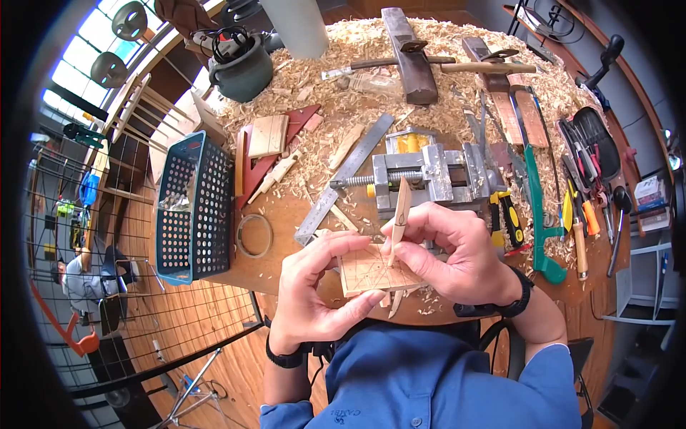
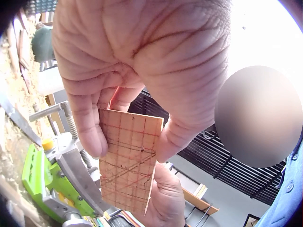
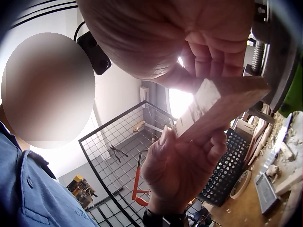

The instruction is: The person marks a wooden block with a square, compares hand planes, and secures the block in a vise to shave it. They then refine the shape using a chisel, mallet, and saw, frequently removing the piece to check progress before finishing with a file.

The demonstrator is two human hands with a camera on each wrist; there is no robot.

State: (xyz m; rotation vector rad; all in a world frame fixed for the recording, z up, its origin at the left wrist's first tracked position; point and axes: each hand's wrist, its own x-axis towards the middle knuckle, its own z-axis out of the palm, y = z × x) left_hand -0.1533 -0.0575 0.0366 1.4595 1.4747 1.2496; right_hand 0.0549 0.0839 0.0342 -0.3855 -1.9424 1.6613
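Note:
My left hand (image 1: 321, 286) grips a small wooden board (image 1: 357, 279) by its edges, thumb on the near side and fingers on the far side. Pencil and red grid lines cross the board's face, plainly seen in the left wrist view (image 2: 128, 156). Between thumb and fingers my right hand (image 1: 457, 254) pinches a slim pointed wooden strip (image 1: 401, 211) with a small oval mark on it. The strip stands nearly upright, its lower end at the board's face. Just beyond both hands is a metal vise (image 1: 429, 175).
A teal perforated basket (image 1: 193, 214) stands at the left, beside a wooden ring (image 1: 254, 236). A metal square (image 1: 350, 171) lies left of the vise. Wood planes (image 1: 413, 71) rest among shavings at the back. A green-handled saw (image 1: 536, 214) and several hand tools lie at the right.

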